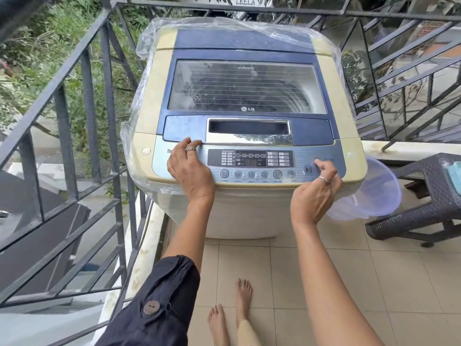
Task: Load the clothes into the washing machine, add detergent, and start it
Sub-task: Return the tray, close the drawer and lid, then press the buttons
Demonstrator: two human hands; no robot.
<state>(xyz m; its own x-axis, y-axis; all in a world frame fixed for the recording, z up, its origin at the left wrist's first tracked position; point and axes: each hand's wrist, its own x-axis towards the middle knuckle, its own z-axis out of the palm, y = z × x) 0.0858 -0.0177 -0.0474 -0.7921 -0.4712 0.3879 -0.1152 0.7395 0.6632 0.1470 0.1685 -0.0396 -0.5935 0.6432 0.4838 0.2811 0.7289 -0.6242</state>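
A cream and blue top-loading washing machine (247,41) stands in front of me, wrapped in clear plastic, with its glass lid (247,86) closed. Dark shapes show dimly through the glass. The control panel (250,161) at the front shows lit red digits. My left hand (188,166) rests flat on the panel's left side, fingers at the lid's front edge. My right hand (316,191) is loosely curled at the panel's right end, its forefinger tip touching the panel just right of the start/pause button (308,169). No detergent is visible.
A black metal railing (82,116) runs close along the left and behind the machine. A translucent plastic tub (374,193) lies to the machine's right, beside a dark woven stool (424,196). My bare feet (232,310) stand on beige floor tiles.
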